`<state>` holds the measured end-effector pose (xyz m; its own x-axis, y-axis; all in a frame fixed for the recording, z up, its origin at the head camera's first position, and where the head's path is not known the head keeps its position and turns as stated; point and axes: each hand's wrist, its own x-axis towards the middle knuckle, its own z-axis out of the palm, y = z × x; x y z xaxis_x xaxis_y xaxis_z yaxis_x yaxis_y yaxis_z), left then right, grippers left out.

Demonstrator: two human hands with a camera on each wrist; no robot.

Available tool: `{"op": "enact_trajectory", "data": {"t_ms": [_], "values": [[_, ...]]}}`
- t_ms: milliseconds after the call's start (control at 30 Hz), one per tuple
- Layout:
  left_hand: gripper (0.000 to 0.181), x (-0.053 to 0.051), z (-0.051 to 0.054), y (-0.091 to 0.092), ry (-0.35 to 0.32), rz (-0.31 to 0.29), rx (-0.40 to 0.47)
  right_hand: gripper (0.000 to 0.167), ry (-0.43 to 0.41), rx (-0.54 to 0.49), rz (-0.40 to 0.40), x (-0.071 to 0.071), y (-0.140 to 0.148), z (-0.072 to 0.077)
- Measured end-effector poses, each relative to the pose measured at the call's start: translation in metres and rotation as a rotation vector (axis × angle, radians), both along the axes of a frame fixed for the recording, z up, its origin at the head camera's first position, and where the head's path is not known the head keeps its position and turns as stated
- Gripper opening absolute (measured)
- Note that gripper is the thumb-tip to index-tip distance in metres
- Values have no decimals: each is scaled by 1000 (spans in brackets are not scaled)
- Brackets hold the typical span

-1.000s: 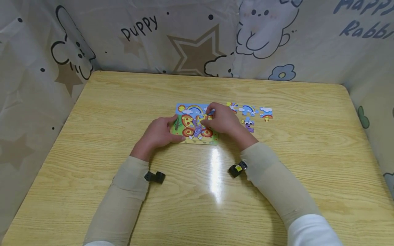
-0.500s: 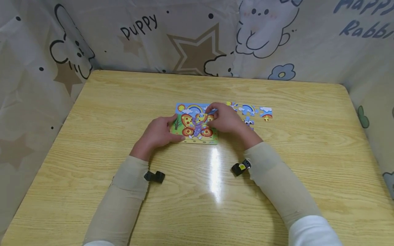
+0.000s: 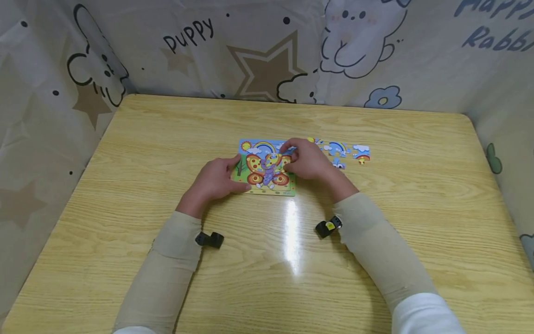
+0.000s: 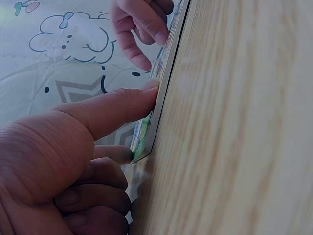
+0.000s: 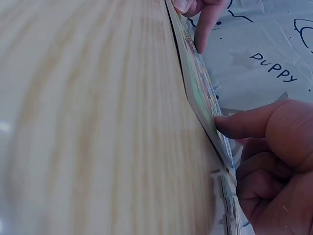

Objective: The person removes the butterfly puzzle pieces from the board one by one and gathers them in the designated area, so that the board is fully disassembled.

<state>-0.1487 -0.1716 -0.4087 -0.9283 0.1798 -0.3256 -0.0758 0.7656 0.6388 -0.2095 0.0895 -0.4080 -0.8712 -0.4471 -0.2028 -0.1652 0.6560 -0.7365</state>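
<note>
A colourful jigsaw puzzle point(image 3: 267, 181) with a butterfly picture lies flat on the table. My left hand point(image 3: 215, 179) holds it at the left side, thumb near the front edge and index finger farther back. In the left wrist view that thumb point(image 4: 122, 107) rests on the board's edge, while the other fingers are curled below. My right hand point(image 3: 308, 160) is over the right side of the board. Its thumb point(image 5: 239, 125) presses on the surface in the right wrist view, and its index finger touches farther back. The hand partly covers the picture's right side.
Several loose puzzle pieces lie right of the board, including a rainbow piece point(image 3: 337, 149), a cloud piece point(image 3: 361, 152) and a partly hidden piece with eyes point(image 3: 339, 164). A printed cloth point(image 3: 267, 51) stands behind the wooden table point(image 3: 187, 120).
My right thumb has slid to the right across the board, and that wrist has shifted slightly right, covering more of the piece with eyes. My left hand stays in place.
</note>
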Motion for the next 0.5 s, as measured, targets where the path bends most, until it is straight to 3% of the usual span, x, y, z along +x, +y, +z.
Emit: {"op": "enact_trajectory", "data": {"t_ms": [333,500], "values": [[95,0,-1,0,5,-3,-2,29,36,20,-4,0,-8,-2],[95,0,-1,0,3,0,2,31,14,-11,-9,2,-13,-1]]}}
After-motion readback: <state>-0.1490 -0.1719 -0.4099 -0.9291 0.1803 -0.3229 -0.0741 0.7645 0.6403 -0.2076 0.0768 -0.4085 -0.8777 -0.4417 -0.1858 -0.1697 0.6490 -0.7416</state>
